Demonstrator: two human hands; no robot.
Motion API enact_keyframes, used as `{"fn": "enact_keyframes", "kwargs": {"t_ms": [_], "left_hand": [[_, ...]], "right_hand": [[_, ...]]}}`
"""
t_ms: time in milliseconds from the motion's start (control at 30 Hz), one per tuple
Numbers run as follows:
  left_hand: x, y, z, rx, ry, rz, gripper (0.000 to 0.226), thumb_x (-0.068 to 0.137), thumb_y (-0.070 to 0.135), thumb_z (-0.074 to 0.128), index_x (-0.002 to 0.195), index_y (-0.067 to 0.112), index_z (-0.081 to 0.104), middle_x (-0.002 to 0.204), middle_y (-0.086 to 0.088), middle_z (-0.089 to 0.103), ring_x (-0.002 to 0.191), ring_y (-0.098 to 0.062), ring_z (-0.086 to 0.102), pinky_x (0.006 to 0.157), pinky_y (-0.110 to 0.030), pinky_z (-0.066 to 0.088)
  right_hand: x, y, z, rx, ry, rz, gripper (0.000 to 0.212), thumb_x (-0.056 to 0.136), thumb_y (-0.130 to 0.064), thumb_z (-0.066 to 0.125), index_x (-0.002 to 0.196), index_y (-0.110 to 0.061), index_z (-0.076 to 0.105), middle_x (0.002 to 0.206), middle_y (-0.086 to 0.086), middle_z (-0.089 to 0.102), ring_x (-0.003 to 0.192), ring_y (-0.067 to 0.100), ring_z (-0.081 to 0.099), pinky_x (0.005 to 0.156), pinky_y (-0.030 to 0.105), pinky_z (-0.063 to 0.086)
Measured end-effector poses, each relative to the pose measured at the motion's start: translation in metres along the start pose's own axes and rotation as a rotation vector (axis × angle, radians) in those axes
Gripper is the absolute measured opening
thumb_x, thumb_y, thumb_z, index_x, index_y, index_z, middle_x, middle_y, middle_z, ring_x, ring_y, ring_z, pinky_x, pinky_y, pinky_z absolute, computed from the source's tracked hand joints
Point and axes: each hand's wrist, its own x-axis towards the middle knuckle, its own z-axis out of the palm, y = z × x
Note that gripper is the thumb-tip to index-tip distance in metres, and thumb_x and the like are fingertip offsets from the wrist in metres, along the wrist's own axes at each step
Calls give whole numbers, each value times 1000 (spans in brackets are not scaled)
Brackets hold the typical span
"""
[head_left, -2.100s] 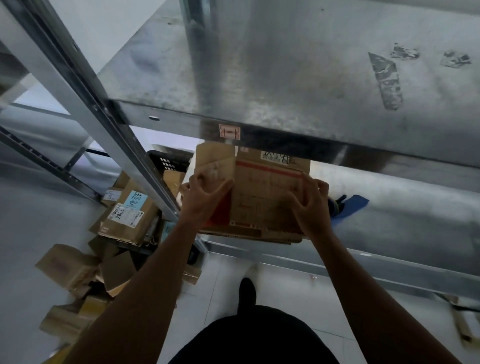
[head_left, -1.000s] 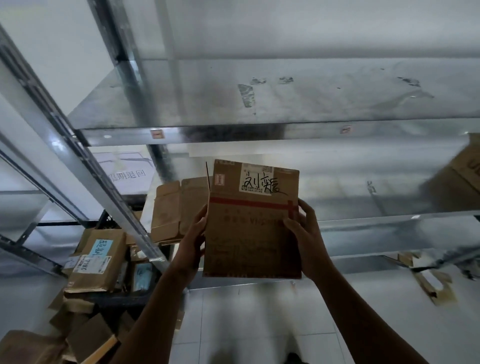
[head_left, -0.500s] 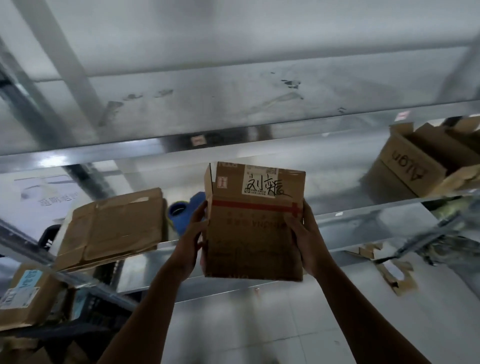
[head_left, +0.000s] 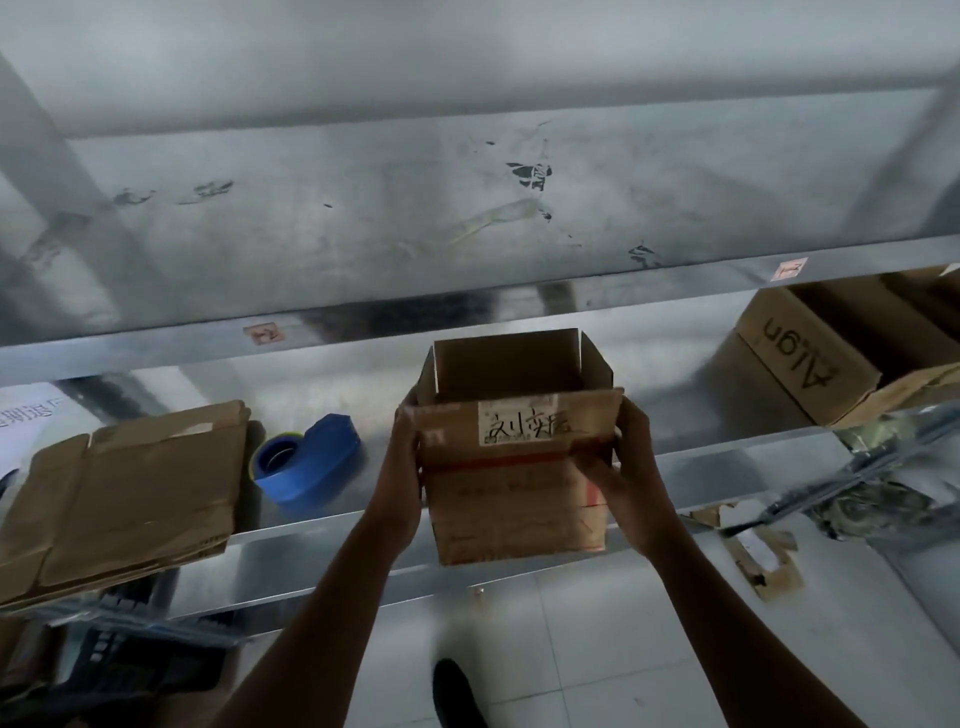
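The cardboard box (head_left: 514, 467), flat before, now stands opened out between the left hand (head_left: 402, 467) and right hand (head_left: 628, 478)

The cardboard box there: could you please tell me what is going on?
A person holds the open-topped cardboard box by its sides, left hand and right hand gripping it, at the front edge of the metal shelf. On that shelf lie flattened cardboard and a blue tape dispenser to the left, and a printed carton to the right.

Matt brown cardboard box (head_left: 511, 499); dull, smudged galvanized metal shelf (head_left: 363, 218).
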Motion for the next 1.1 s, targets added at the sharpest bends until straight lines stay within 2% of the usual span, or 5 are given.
{"fn": "enact_keyframes", "kwargs": {"t_ms": [133, 267, 533, 667, 1100], "left_hand": [[23, -1, 5, -45, -14, 65, 85, 80, 86, 30, 149, 36, 38, 143, 10, 56, 131, -17, 53, 111, -53, 40], [37, -3, 9, -67, -19, 126, 96, 79, 89, 38, 150, 24, 36, 144, 5, 55, 134, -19, 51, 107, -50, 42], [28, -23, 21, 91, 52, 211, 105, 80, 88, 38, 151, 9, 35, 160, 1, 26, 138, 2, 38, 100, -14, 42], [16, -39, 25, 134, 58, 187, 105, 82, 90, 26, 148, 10, 42, 163, 9, 24, 147, -8, 29, 120, -46, 29], [2, -39, 58, 160, 133, 199, 84, 76, 81, 57, 142, 29, 51, 158, 10, 31, 142, -15, 38, 109, -39, 46]], "right_hand": [[25, 4, -3, 66, 29, 61, 73, 88, -36, 73, 141, -6, 34, 126, 6, 60, 113, 20, 66, 83, 33, 61], [47, 9, -6, 79, -34, 29, 66, 93, -16, 62, 150, -13, 28, 139, 10, 51, 124, 22, 61, 86, 31, 58], [54, 44, -15, -28, -146, 14, 87, 85, -67, 67, 157, -46, 22, 157, -9, 28, 147, 20, 35, 104, 58, 51], [49, 53, -27, -14, -176, -17, 71, 86, -75, 58, 150, -57, 32, 155, -2, 24, 145, 18, 34, 98, 44, 58], [53, 47, -47, 248, -155, 136, 79, 71, -75, 73, 132, -27, 60, 145, 2, 39, 127, 16, 58, 87, 38, 61]]}}
